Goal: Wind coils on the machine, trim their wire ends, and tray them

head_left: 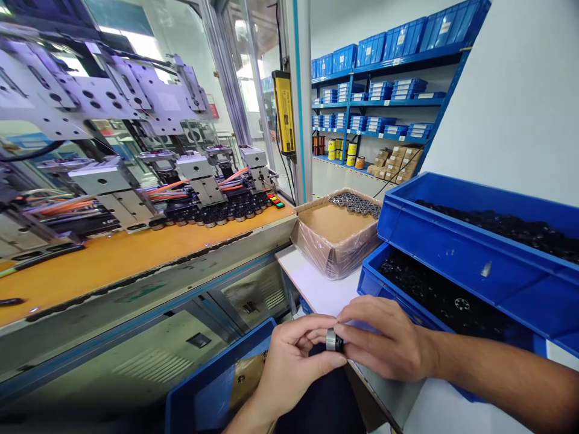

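A small silver metal ring with a black part on its right side (332, 340) sits between both hands, low in the middle of the head view. The thumb and fingers of my left hand (298, 355) close around the silver side. From the right, my right hand (386, 340) has its fingertips on the black part, which they partly cover. The lower blue bin (380, 283), just beyond my right hand, holds many black pieces; a single silver-toothed disc (462, 304) lies on top of them.
A plastic-wrapped cardboard box (337, 253) with metal rings stands ahead. Another blue bin (452, 241) of black parts rests over the lower one. At left, a machine bench (149, 250) carries fixtures and rows of ring parts (221, 211). Below sits another blue bin (217, 361).
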